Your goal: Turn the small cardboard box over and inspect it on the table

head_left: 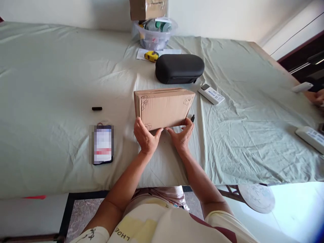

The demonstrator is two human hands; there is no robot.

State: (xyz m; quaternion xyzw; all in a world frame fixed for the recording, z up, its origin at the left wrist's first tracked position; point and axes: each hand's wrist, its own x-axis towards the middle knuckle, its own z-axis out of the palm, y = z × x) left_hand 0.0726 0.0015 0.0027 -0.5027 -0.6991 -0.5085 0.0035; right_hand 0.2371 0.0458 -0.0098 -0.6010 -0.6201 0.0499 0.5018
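Note:
A brown cardboard box (165, 109) is held tilted above the cloth-covered table, its broad face towards me. Small ink drawings mark the visible corners of that face. My left hand (147, 136) grips the lower left corner, and my right hand (181, 135) grips the lower right corner, both thumbs along the bottom edge. Beside my right fingers pokes out the black tip of a pen (192, 118); whether those fingers hold it is hidden. A short black piece like a pen cap (97, 108) lies to the left. The fingertips behind the box are out of sight.
A phone (103, 145) lies at left. Behind the box are a black zipped case (179, 68), a yellow tape measure (151, 56) and a plastic basket (154, 38) of bottles. A white-grey device (211, 94) lies right. Another person's hand (316, 98) shows at the right edge.

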